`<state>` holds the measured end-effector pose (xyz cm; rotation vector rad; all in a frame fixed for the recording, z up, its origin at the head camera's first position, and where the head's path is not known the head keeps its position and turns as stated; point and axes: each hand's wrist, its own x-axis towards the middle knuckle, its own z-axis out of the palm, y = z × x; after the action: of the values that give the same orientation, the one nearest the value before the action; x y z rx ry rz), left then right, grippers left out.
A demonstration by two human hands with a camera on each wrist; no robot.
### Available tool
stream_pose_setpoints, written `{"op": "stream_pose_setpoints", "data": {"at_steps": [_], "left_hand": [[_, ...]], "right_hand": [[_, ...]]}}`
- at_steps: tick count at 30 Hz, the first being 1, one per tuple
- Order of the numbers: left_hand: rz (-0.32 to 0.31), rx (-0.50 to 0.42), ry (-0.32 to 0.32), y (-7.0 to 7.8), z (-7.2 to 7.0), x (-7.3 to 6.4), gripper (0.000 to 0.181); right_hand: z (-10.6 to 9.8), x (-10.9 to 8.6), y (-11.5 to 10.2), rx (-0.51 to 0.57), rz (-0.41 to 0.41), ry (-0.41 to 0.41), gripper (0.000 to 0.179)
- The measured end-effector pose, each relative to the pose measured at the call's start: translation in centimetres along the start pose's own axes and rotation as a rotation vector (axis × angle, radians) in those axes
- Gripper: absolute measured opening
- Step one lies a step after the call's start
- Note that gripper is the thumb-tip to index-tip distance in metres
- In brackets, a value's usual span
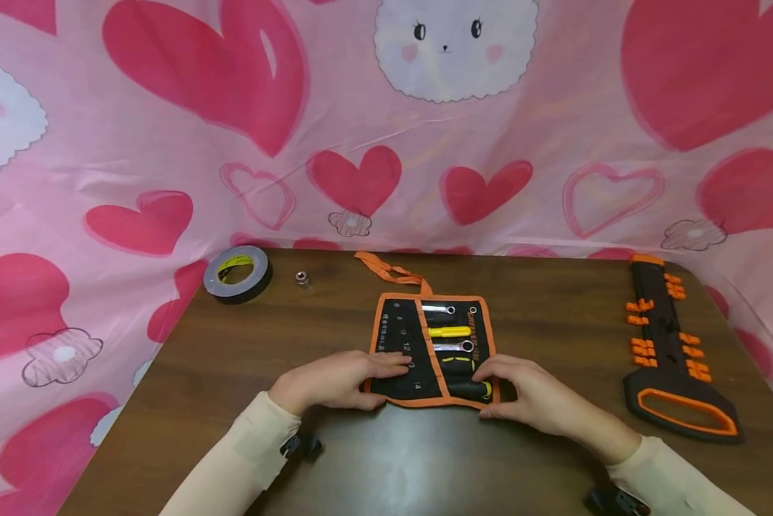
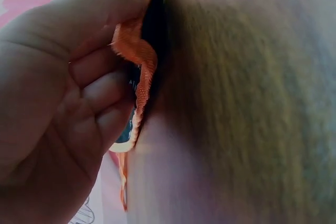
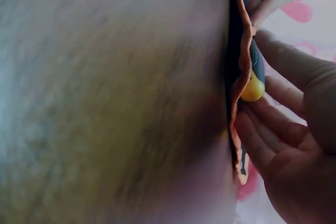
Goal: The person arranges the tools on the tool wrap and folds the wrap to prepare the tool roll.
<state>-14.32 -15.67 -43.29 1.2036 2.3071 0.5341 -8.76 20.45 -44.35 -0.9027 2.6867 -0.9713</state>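
Observation:
A black tool pouch [image 1: 391,358] with orange trim lies unfolded on the table in the head view. Its right half carries two wrenches [image 1: 467,346], a yellow handle [image 1: 449,332] and two black-and-yellow handles [image 1: 467,389], partly covered by the pocket. My left hand [image 1: 341,380] rests on the near left part, fingers fairly straight over the printed numbers. Its thumb touches the orange edge [image 2: 142,51] in the left wrist view. At the near right corner, my right hand [image 1: 528,394] touches the pouch with extended fingers, beside a yellow-tipped handle [image 3: 254,88].
A tape roll [image 1: 257,287] and a small metal socket [image 1: 302,279] lie at the back left. To the right is a black holder [image 1: 660,322] with orange clips and a handle loop. An orange strap [image 1: 386,269] trails behind the pouch. A heart-patterned cloth [image 1: 361,107] hangs behind the table.

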Motion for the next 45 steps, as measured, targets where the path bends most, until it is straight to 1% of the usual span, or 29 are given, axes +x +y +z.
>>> {"op": "stream_pose_setpoints", "data": {"at_steps": [2,5,8,11,15,19,23,27,29,32,35,38,41,45], "left_hand": [[0.022,0.005,0.026,-0.1,-0.1,-0.1,0.057],[0.035,-0.001,0.040,-0.2,-0.2,-0.2,0.049],[0.052,-0.018,0.046,-0.4,-0.1,-0.2,0.041],[0.067,-0.040,0.064,-0.6,-0.1,0.0,0.035],[0.071,-0.056,0.094,-0.7,-0.1,0.2,0.026],[0.076,-0.042,0.125,-0.5,-0.2,0.1,0.017],[0.102,-0.013,0.186,-0.5,0.0,-0.1,0.014],[0.135,-0.006,0.258,-0.7,0.2,-0.2,0.013],[0.138,-0.011,0.283,-0.8,0.2,-0.2,0.012],[0.111,-0.038,0.297,-0.9,0.0,-0.1,0.011],[0.052,-0.081,0.287,-1.0,-0.2,0.0,0.010],[-0.019,-0.127,0.284,-1.0,-0.3,0.1,0.008],[-0.065,-0.158,0.315,-1.1,-0.2,0.3,0.008],[-0.095,-0.185,0.373,-1.3,0.1,0.8,0.009]], "right_hand": [[0.1,0.1,-0.4,-0.032,-0.003,-0.011,0.043],[0.3,0.2,-1.0,-0.092,-0.009,-0.023,0.048],[0.6,0.1,-1.5,-0.164,-0.029,-0.004,0.050],[0.7,0.1,-1.7,-0.205,-0.029,0.024,0.048],[0.7,0.2,-1.8,-0.186,-0.011,0.061,0.035],[0.5,0.4,-1.7,-0.143,0.009,0.073,0.023],[0.5,0.4,-1.6,-0.136,0.021,0.087,0.018],[0.4,0.3,-1.3,-0.138,0.023,0.134,0.014],[0.2,0.4,-1.3,-0.127,0.038,0.150,0.013],[0.0,0.5,-1.2,-0.096,0.079,0.150,0.010],[-0.2,0.7,-1.2,-0.059,0.121,0.145,0.007],[-0.3,0.8,-1.1,-0.029,0.142,0.148,0.007],[-0.2,0.9,-0.8,-0.006,0.164,0.159,0.007],[0.1,0.8,-0.5,0.052,0.202,0.178,0.007]]}}
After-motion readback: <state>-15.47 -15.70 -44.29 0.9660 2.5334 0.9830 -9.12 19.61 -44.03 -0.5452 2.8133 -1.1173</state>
